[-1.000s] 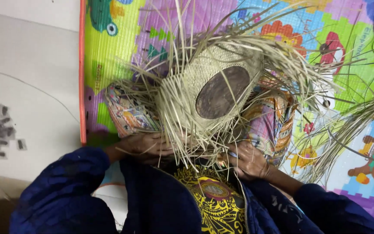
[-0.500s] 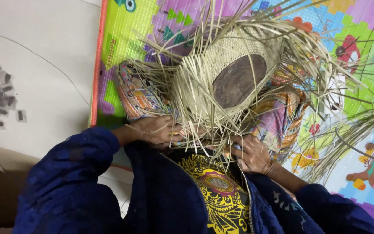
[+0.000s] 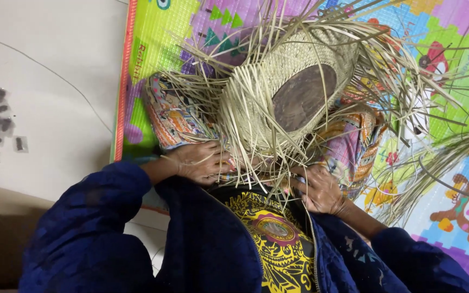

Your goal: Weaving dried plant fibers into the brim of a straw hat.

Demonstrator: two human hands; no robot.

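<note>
Fingers (image 3: 213,163) of the left hand (image 3: 199,161) curled into the loose straw ends at the near edge of a half-woven straw hat (image 3: 278,97), pinching strands; fingers (image 3: 302,182) of the right hand (image 3: 318,190) likewise bent and closed among the dangling strands (image 3: 267,168), though exactly which strands cannot be told through the tangle. Hat resting on the lap, crown pointing away and to the right, dark oval block (image 3: 304,97) showing inside the opening. Unwoven ends fanning out all round the rim, longest towards the far right. Working edge lying just beyond both sets of fingertips, between the two hands, running left to right; left hand touching that edge, right hand a little nearer the body and slightly under it. Both hands about equally close to the hat. Beneath the hat, patterned cloth (image 3: 177,116) over the knees; nearer still, dark blue sleeves (image 3: 104,217) and a yellow-printed shirt (image 3: 270,233). Under everything, a bright children's play mat (image 3: 153,49) with an orange border, pale floor (image 3: 55,108) to the left, more loose straw (image 3: 441,163) lying at the right.
</note>
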